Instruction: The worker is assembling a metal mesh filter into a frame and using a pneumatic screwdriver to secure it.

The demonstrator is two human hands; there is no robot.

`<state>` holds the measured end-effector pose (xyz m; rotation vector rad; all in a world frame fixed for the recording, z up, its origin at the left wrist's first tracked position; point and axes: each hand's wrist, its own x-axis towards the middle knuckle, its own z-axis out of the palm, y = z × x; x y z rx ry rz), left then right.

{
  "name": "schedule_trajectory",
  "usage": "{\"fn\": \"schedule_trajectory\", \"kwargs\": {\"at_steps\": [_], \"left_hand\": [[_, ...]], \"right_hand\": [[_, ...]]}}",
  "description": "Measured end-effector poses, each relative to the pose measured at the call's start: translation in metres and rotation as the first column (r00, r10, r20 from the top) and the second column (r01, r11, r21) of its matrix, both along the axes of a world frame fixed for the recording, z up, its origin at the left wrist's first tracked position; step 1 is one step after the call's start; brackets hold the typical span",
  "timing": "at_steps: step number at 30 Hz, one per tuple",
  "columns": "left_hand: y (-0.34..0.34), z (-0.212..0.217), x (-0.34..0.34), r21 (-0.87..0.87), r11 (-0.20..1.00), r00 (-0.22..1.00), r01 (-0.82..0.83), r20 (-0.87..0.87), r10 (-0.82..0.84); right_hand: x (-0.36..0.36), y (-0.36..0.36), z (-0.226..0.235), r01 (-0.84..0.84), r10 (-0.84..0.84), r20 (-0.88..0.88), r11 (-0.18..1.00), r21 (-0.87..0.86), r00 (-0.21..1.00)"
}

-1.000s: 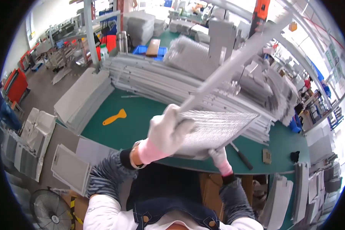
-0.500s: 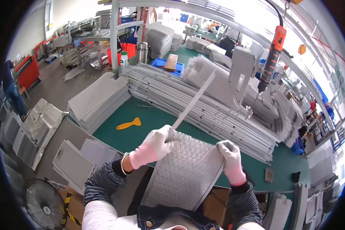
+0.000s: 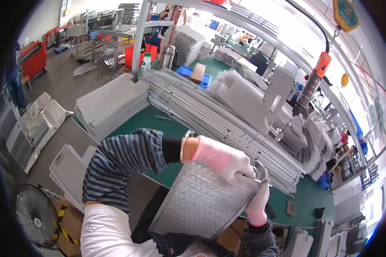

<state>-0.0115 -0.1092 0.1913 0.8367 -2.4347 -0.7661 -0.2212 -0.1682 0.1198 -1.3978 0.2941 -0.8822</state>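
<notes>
The silver mesh panel [image 3: 203,201] was tilted in front of me, its near end against my overalls [image 3: 165,245] and its far edge over the green table [image 3: 309,195]. Pale rims ran along its left and right sides, so those two looked done to me; the near edge was too close to my clothing to judge. The far edge seemed the unfinished part: a thin pale strip [image 3: 264,185] lay along it at the right corner, its tip poking out past the panel, and I judged that it was not yet seated.

My left hand [image 3: 231,162] reached across and was clenched on that far edge, close to the right corner; I could not tell whether its fingers pinched the strip alone or the panel too. My right hand [image 3: 259,200] gripped the panel at the same corner, its fingertips just beside the left ones.

Beyond them, a long pile of metal rails [image 3: 221,124] crossed the table, with a stack of grey panels [image 3: 109,100] to the left. To the far right an orange and black power screwdriver [image 3: 314,81] hung over the table, and a small tan block [image 3: 291,207] lay right of my right hand.
</notes>
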Motion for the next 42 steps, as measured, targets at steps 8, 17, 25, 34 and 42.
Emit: {"fn": "schedule_trajectory", "kwargs": {"at_steps": [8, 17, 25, 34, 42], "left_hand": [[0.018, -0.026, 0.019, 0.017, 0.862, 0.854, -0.507, 0.142, 0.500], [-0.010, -0.004, -0.011, 0.353, 0.793, 0.867, -0.497, 0.166, 0.470], [-0.031, -0.027, -0.036, 0.241, 0.937, 0.960, -0.254, 0.179, 0.214], [0.008, -0.048, -0.015, -0.180, 0.844, 0.773, -0.506, 0.339, 0.536], [0.134, -0.134, 0.020, 0.224, 0.513, 0.549, -0.829, 0.148, 0.823]], "right_hand": [[0.016, 0.013, -0.040, 0.266, -0.282, -0.094, 0.952, -0.153, 0.955], [-0.023, 0.005, -0.024, 0.369, -0.578, -0.133, 0.664, -0.650, 0.805], [-0.040, 0.011, -0.026, 0.614, -0.628, -0.006, 0.764, -0.198, 0.778], [0.015, -0.018, -0.068, 0.150, -0.154, 0.171, 0.988, 0.037, 0.973], [-0.059, -0.078, -0.151, -0.082, -0.140, 0.459, 0.898, 0.431, 0.878]]}}
